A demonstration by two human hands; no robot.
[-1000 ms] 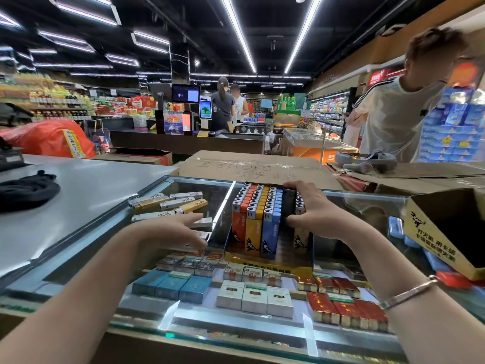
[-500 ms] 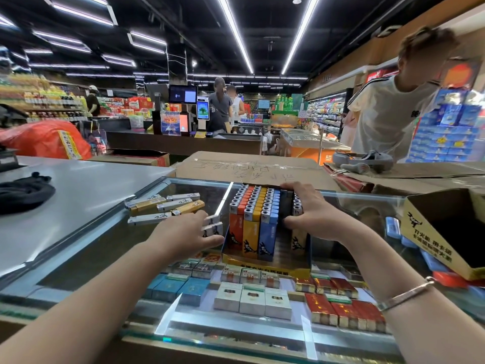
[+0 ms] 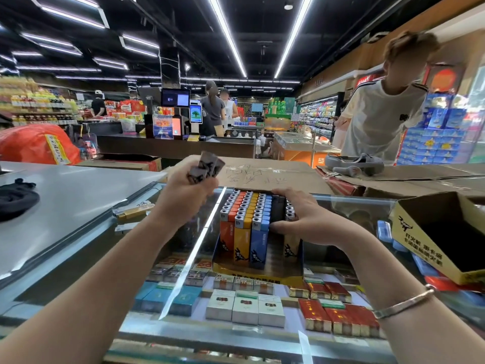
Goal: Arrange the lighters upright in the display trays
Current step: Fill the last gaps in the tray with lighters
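A yellow display tray (image 3: 265, 275) stands on the glass counter, holding upright rows of orange, yellow and blue lighters (image 3: 245, 222). My right hand (image 3: 305, 215) grips the rightmost row of lighters (image 3: 289, 212) in the tray, thumb at the front and fingers over the back. A dark gap lies between that row and the blue ones. My left hand (image 3: 183, 198) is raised left of the tray and holds a small bunch of grey lighters (image 3: 206, 166), blurred. A few loose lighters (image 3: 133, 210) lie flat on the glass to the left.
An open yellow lighter carton (image 3: 420, 237) sits at the right on the counter. Cigarette packs (image 3: 245, 307) fill the case under the glass. Flattened cardboard (image 3: 265, 174) lies behind the tray. A person in a white shirt (image 3: 378, 119) stands beyond the counter at right. A steel counter (image 3: 65, 195) lies left.
My left hand picked up several lighters from the glass and lifted them up above the counter. My right hand stayed on the right row in the tray.
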